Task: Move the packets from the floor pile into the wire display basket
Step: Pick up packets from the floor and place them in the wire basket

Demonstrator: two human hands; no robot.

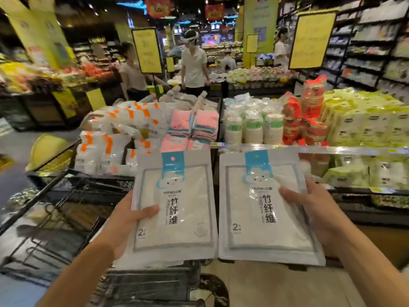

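With our left hand (124, 220) pinching one flat white plastic cloth packet (174, 204) and our right hand (314, 209) pinching a second (267, 207), both above the black wire display basket (73, 187), we should lower them in flat.

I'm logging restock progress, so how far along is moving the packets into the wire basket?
Done: nothing can be confirmed; what the black wire basket at lower left holds is too blurred to tell. In hand: the left hand grips one white packet and the right hand grips another packet, both held up facing the camera. Left: placing these two; the floor pile is out of view.
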